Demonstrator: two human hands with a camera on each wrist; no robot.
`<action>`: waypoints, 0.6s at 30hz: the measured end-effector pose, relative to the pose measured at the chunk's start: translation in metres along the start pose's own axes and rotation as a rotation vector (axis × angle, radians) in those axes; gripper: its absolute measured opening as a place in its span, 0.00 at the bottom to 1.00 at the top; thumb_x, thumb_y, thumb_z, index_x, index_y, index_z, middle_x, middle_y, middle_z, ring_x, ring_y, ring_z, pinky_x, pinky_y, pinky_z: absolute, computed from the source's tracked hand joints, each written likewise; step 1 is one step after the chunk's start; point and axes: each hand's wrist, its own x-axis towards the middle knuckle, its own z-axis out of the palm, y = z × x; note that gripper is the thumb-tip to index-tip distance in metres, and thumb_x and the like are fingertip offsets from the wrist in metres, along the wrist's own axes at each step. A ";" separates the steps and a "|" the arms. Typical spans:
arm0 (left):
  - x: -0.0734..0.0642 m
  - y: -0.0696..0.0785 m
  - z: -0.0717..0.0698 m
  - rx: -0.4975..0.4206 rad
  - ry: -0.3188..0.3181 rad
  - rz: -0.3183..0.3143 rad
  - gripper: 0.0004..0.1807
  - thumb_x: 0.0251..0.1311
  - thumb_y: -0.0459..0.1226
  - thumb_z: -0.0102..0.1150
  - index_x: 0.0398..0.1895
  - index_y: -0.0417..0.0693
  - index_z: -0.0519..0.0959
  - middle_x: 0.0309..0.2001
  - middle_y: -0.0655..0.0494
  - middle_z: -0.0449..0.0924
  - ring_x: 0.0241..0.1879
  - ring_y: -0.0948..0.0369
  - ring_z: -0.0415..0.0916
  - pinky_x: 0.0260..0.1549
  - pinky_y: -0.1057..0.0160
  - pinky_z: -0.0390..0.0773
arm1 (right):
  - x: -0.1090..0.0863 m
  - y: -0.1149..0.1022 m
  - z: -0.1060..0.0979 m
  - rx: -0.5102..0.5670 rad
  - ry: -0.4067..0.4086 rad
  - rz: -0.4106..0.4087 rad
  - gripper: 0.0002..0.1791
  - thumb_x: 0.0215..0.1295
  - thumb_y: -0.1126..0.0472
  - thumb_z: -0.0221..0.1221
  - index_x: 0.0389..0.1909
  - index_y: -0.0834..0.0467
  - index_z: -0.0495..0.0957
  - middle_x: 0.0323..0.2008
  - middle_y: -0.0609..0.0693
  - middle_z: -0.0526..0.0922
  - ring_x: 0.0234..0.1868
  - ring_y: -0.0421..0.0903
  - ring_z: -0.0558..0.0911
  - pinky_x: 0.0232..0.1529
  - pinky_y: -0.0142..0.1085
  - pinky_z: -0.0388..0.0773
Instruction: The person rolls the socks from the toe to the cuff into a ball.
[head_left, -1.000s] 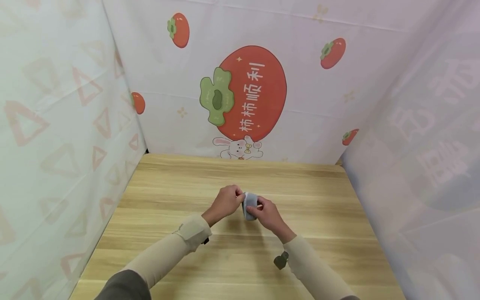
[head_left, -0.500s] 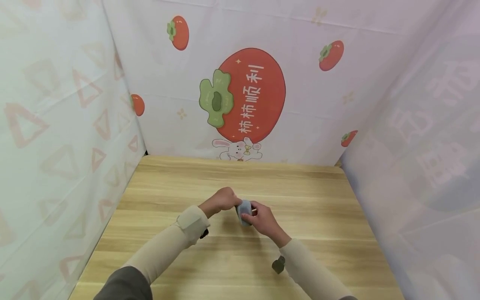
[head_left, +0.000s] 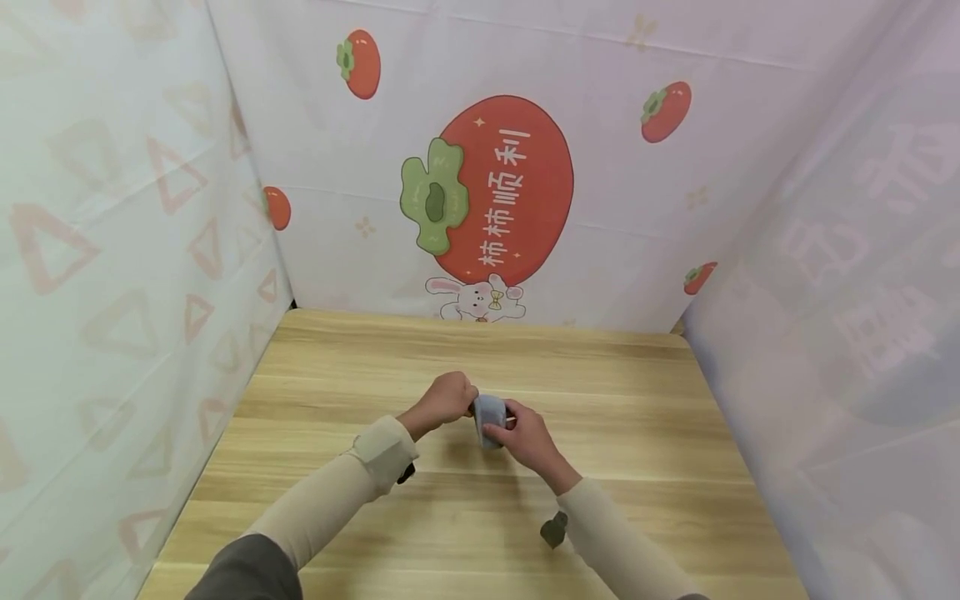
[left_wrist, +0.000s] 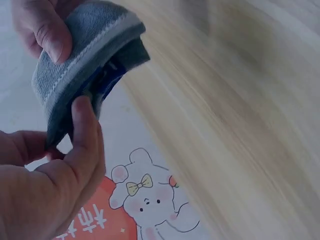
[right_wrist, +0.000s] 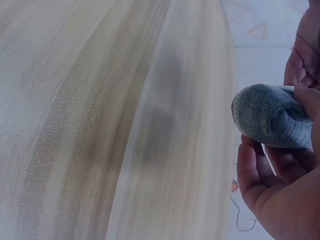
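A grey knitted sock (head_left: pixel 491 417), bundled into a short rounded shape, is held between both hands above the table. My left hand (head_left: pixel 444 398) pinches the rim of its opening. In the left wrist view, one finger of the left hand (left_wrist: pixel 65 175) lies at the mouth of the sock (left_wrist: pixel 82 45), where a dark blue patch shows inside. My right hand (head_left: pixel 531 437) grips the other side of the bundle, its thumb on the near face. The right wrist view has the sock's smooth rounded end (right_wrist: pixel 260 112) above the curled fingers of the right hand (right_wrist: pixel 280 192).
A wood-grain table (head_left: pixel 360 358) lies under the hands. Printed white cloth walls enclose it: the back cloth (head_left: pixel 322 142), the left cloth (head_left: pixel 112 275) and the right cloth (head_left: pixel 840 275). Dark wrist devices, including one under the right forearm (head_left: pixel 555 529), hang by the sleeves.
Both hands and the sock have shifted slightly left and toward the body since a second ago. The sock has tilted a little over the last half second, while both hands keep hold.
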 end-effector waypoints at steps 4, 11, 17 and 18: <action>0.000 -0.001 0.001 -0.309 -0.034 -0.057 0.16 0.72 0.33 0.42 0.22 0.43 0.69 0.35 0.44 0.81 0.29 0.60 0.80 0.29 0.66 0.84 | 0.001 0.001 -0.004 0.069 0.012 0.033 0.27 0.66 0.51 0.68 0.59 0.63 0.76 0.49 0.58 0.84 0.46 0.48 0.83 0.44 0.44 0.85; 0.003 -0.003 0.000 -0.582 -0.119 -0.148 0.14 0.73 0.32 0.38 0.42 0.31 0.74 0.36 0.43 0.80 0.33 0.57 0.82 0.36 0.63 0.86 | 0.003 0.006 -0.009 0.179 -0.027 0.044 0.28 0.64 0.52 0.69 0.59 0.64 0.76 0.50 0.59 0.84 0.48 0.49 0.83 0.48 0.43 0.84; 0.005 -0.008 0.000 -0.567 -0.127 -0.136 0.11 0.73 0.36 0.46 0.35 0.40 0.75 0.39 0.49 0.81 0.32 0.62 0.81 0.41 0.59 0.86 | 0.004 0.010 -0.010 0.222 -0.063 0.036 0.30 0.64 0.51 0.69 0.61 0.64 0.75 0.51 0.59 0.83 0.48 0.47 0.83 0.48 0.42 0.83; 0.005 -0.009 0.001 -0.553 -0.116 -0.124 0.10 0.73 0.37 0.48 0.35 0.40 0.76 0.40 0.49 0.81 0.33 0.62 0.82 0.41 0.59 0.86 | 0.004 0.009 -0.010 0.227 -0.065 0.037 0.30 0.64 0.51 0.69 0.61 0.65 0.76 0.50 0.60 0.84 0.48 0.47 0.83 0.48 0.42 0.83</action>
